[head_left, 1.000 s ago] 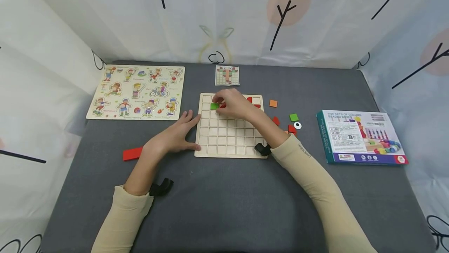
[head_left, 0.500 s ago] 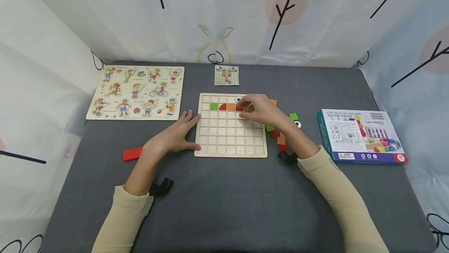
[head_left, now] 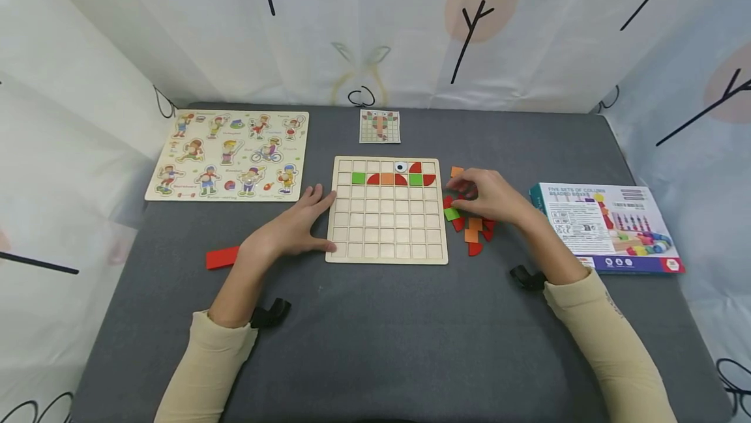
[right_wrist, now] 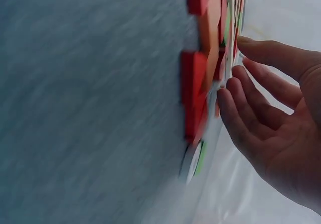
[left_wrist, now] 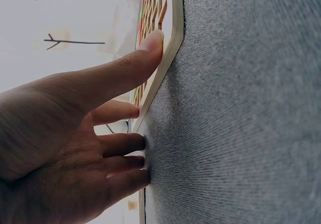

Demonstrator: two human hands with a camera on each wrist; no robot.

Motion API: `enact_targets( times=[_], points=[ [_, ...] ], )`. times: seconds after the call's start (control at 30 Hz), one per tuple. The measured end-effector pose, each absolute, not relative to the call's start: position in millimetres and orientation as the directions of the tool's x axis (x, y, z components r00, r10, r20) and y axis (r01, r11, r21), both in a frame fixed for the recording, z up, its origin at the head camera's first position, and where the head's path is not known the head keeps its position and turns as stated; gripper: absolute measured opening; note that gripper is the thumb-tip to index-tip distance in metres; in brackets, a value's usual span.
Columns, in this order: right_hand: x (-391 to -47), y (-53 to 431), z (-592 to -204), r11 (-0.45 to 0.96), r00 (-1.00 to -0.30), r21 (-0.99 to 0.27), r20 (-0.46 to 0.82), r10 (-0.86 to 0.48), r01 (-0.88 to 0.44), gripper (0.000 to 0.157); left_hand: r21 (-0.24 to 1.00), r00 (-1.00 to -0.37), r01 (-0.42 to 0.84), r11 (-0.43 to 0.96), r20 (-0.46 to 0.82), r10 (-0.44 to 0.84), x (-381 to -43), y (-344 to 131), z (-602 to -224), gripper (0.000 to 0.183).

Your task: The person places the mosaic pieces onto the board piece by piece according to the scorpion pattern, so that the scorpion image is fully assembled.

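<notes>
A wooden grid board (head_left: pixel 387 221) lies mid-table. Its second row from the back holds a green square tile (head_left: pixel 357 178), an orange tile (head_left: pixel 386 178) and several more; a round eye tile (head_left: pixel 401 167) and a red quarter-round tile (head_left: pixel 415 167) sit in the row behind. My left hand (head_left: pixel 287 227) is spread along the left edge, thumb tip on the rim in the left wrist view. Over a loose pile of red, orange (head_left: pixel 471 235) and green (head_left: pixel 451 214) tiles at the board's right hovers my right hand (head_left: pixel 489 196), fingers loosely bent, nothing showing between them in the right wrist view.
A small pattern card (head_left: pixel 380 126) lies behind the board. At the back left is a children's picture puzzle board (head_left: pixel 246 143); a beaded-toy box (head_left: pixel 610 227) lies at the right. Beside my left wrist rests a red strip (head_left: pixel 221 257).
My right hand has moved off the board to the right, over the loose tiles, uncovering the tiles in the two back rows. My left hand has stayed at the board's edge.
</notes>
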State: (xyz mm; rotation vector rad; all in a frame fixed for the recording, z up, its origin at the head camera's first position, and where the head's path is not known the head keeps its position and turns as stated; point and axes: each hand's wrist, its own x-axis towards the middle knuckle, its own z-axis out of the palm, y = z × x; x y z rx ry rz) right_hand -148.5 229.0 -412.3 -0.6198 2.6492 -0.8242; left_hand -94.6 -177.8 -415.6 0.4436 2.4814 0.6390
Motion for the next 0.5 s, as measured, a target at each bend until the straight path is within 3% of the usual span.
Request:
enact_targets(
  times=[0.5],
  points=[
    [-148,247,-413,0.729,-0.829,-0.603,-0.191,-0.526,-0.324,0.042,0.529,-0.802,0.175,0.83,-0.413,0.432,-95,-178,-417,0.111]
  ],
)
